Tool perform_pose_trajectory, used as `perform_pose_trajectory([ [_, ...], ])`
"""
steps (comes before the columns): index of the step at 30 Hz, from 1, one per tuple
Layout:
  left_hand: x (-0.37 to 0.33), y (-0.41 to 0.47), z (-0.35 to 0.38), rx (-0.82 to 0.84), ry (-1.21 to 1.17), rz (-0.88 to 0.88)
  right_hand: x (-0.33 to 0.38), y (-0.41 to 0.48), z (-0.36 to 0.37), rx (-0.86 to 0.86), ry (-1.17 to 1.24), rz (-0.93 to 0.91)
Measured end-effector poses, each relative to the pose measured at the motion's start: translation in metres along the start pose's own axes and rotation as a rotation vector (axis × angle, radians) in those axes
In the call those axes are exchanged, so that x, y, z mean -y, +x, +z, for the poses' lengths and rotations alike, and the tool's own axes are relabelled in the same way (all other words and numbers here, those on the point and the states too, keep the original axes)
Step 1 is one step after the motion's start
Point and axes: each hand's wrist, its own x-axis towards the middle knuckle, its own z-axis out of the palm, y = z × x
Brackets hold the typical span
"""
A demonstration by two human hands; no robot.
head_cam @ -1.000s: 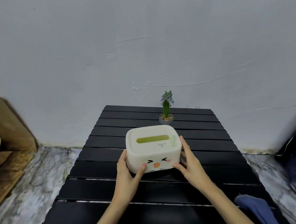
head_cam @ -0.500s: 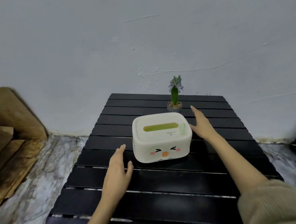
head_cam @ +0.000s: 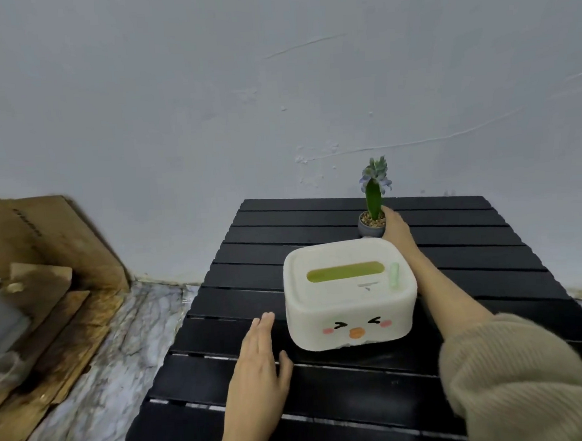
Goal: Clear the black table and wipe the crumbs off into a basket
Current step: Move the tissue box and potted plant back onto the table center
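Observation:
A white tissue box (head_cam: pixel 350 293) with a cartoon face and a green slot stands in the middle of the black slatted table (head_cam: pixel 251 263). Behind it a small grey pot (head_cam: pixel 370 225) holds a green plant with pale blue flowers. My right hand (head_cam: pixel 396 229) reaches past the box's right side and wraps around the pot's right flank. My left hand (head_cam: pixel 259 365) lies flat on the table, fingers together, just left of the box and apart from it. No crumbs or basket show.
A white wall stands right behind the table. Brown cardboard and wooden boards (head_cam: pixel 47 269) are stacked on the marble floor (head_cam: pixel 120 350) at the left. My beige sleeve fills the lower right corner.
Both hands have let go of the tissue box. My right hand has reached forward to the plant pot, and my left hand has settled flat on the table.

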Motion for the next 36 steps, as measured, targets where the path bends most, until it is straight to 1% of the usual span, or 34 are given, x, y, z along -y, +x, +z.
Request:
perform_pose_trajectory([
  [7,-0.009,-0.003,-0.007,0.052,0.028,-0.08,-0.005,-0.047,-0.029,-0.057,0.081,-0.005],
  [13,-0.009,-0.001,-0.006,0.066,0.025,-0.094,-0.017,-0.113,-0.057,-0.08,0.052,-0.021],
  [18,-0.007,0.0,-0.005,0.079,0.019,-0.099,-0.025,-0.156,-0.066,-0.097,0.009,-0.019],
  [27,-0.009,-0.002,-0.008,0.094,0.001,-0.095,-0.031,-0.184,-0.064,-0.093,0.008,0.02],
  [30,-0.011,-0.002,-0.013,0.122,-0.04,-0.102,-0.025,-0.194,-0.069,-0.091,0.04,0.023],
  [32,-0.011,-0.001,-0.018,0.127,-0.11,-0.117,-0.015,-0.21,-0.073,-0.158,0.061,0.029],
  [34,-0.01,-0.001,-0.022,0.12,-0.182,-0.135,-0.006,-0.231,-0.071,-0.221,0.035,-0.032],
  [36,-0.012,-0.002,-0.024,0.141,-0.219,-0.127,0.004,-0.25,-0.063,-0.208,0.018,-0.109],
])
